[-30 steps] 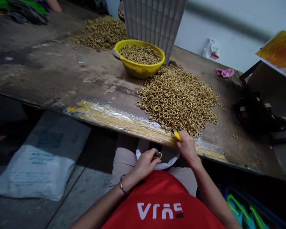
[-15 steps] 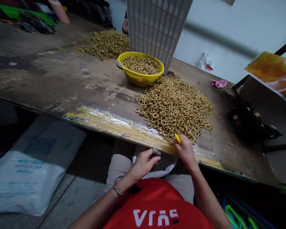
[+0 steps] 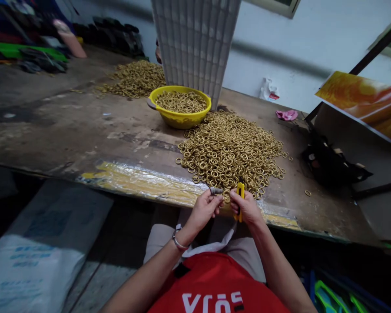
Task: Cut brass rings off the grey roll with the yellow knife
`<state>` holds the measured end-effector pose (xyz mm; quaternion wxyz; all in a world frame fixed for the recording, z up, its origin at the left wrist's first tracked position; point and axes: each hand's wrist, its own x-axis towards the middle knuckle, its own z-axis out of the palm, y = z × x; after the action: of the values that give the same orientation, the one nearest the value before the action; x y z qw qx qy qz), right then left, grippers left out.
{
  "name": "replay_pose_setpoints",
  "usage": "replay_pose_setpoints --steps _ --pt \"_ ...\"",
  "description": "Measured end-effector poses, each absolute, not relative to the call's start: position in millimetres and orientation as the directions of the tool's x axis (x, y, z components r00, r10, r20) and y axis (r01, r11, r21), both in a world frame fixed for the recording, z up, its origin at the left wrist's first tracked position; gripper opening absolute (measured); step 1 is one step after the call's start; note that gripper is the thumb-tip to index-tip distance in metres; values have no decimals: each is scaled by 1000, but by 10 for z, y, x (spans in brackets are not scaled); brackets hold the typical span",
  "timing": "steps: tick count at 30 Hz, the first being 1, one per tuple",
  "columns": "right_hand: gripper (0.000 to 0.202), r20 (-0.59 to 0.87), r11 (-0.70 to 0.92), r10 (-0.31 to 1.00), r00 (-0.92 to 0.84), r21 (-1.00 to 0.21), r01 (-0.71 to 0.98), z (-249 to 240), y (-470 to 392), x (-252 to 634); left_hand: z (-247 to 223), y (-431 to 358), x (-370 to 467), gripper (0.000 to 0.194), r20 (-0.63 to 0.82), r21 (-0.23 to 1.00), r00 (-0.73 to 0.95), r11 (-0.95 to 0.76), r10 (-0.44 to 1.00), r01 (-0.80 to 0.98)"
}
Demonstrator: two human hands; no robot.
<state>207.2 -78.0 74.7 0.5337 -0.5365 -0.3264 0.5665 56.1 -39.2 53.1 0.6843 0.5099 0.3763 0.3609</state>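
The two hands are close together at the near edge of the table (image 3: 84, 139), just below a big heap of rings (image 3: 234, 148). The right hand (image 3: 247, 208) is closed around a yellow cutter (image 3: 240, 200), held upright. The left hand (image 3: 206, 208) has its fingers bent in toward the other, with a grey cover (image 3: 216, 190) on one finger. A single ring (image 3: 226, 191) shows between them; I can't tell from here which hand, if either, grips it.

As for how much is done, plenty of rings lie loose in that near heap, with a stray one (image 3: 308, 193) off to the right. The yellow bowl (image 3: 182, 121), touching the heap's far left side, is well filled with rings too, and a second heap (image 3: 137, 78) sits farther back, beside the grey stack (image 3: 195, 43). Nothing I can see sets finished rings apart from unfinished ones. White cloth (image 3: 211, 248) lies across the lap, and whether it holds any rings is hidden.
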Motion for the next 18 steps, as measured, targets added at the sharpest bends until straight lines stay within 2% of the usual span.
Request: replay_pose_setpoints --steps 3,6,14,18 --pt "37 -249 -193 961 119 -915 -354 736 -808 2035 595 -375 550 37 -171 961 476 253 862 -113" --pt "37 -213 -156 968 132 -924 -349 736 -822 1998 646 -384 525 37 -161 957 514 260 843 -127" --pt "34 -69 -60 993 92 -993 -102 871 -901 1938 741 -423 448 44 -243 904 516 385 822 -187" --pt "31 50 49 996 69 -999 19 915 -917 1986 796 -414 386 45 -278 873 597 457 752 -170"
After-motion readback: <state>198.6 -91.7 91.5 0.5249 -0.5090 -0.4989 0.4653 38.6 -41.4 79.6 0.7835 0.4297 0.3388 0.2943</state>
